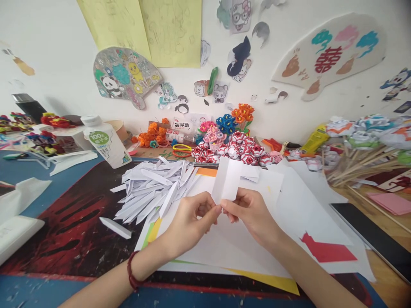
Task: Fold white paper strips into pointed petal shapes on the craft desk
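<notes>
Between both hands I hold a small white paper strip (228, 177) with a lengthwise crease, upright above the stacked sheets. My left hand (194, 216) pinches its lower left corner between thumb and fingers; a dark red cord bracelet is on that wrist. My right hand (248, 211) grips the lower right edge, thumb in front. The two thumb tips nearly meet at the bottom. Left of my hands lies a heap of folded white paper strips (154, 184), with one folded strip (115, 227) apart from it. White sheets (221, 252) lie beneath my hands over yellow and green paper.
A white bottle (105, 141) stands behind the heap. Red-and-white paper flowers (237, 149) and orange flowers (156, 134) line the wall. On the right are a dark phone-like slab (372, 235), a red paper scrap (330, 250) and wooden sticks (349, 164). A white box-like object (19, 235) sits far left.
</notes>
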A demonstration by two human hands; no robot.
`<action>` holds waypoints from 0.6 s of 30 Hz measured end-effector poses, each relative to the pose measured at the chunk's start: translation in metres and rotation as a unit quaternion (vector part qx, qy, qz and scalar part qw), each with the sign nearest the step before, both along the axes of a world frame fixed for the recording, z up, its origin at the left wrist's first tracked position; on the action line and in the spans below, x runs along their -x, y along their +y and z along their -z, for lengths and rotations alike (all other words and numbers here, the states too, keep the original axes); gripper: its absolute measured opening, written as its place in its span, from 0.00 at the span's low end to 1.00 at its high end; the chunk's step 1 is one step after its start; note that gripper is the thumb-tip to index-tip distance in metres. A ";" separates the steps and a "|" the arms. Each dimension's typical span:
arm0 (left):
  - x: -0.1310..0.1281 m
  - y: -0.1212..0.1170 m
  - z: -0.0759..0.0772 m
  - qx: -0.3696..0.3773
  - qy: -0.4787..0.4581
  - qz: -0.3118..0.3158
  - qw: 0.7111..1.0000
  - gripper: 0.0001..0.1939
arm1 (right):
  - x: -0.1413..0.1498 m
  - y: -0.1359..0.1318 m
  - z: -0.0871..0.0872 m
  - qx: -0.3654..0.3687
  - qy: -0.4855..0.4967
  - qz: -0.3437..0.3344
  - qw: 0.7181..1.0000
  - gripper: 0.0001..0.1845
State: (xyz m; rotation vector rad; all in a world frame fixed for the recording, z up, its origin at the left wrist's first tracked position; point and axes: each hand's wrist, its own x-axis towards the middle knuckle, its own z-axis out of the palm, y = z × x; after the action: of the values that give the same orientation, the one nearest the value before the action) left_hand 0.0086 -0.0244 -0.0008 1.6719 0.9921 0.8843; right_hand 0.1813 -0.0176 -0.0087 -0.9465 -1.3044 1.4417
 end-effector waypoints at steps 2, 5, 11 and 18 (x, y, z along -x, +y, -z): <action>0.000 0.001 -0.001 -0.007 0.013 -0.004 1.000 0.15 | -0.001 0.000 0.000 -0.006 -0.008 -0.003 1.000 0.07; 0.000 0.002 -0.001 0.005 0.025 0.000 1.000 0.15 | -0.004 0.003 0.000 -0.019 -0.029 0.007 0.999 0.10; 0.002 0.008 -0.002 -0.010 0.052 -0.014 0.998 0.16 | -0.008 0.009 0.000 -0.033 -0.066 0.026 0.997 0.12; 0.005 0.012 -0.005 -0.044 0.064 -0.045 0.996 0.14 | -0.007 0.009 0.001 -0.021 -0.103 0.027 0.994 0.14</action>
State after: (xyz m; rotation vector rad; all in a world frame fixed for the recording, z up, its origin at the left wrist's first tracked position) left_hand 0.0040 -0.0119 0.0043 1.7887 1.1372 0.9005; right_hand 0.1883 -0.0086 -0.0094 -1.1156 -1.4418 1.2967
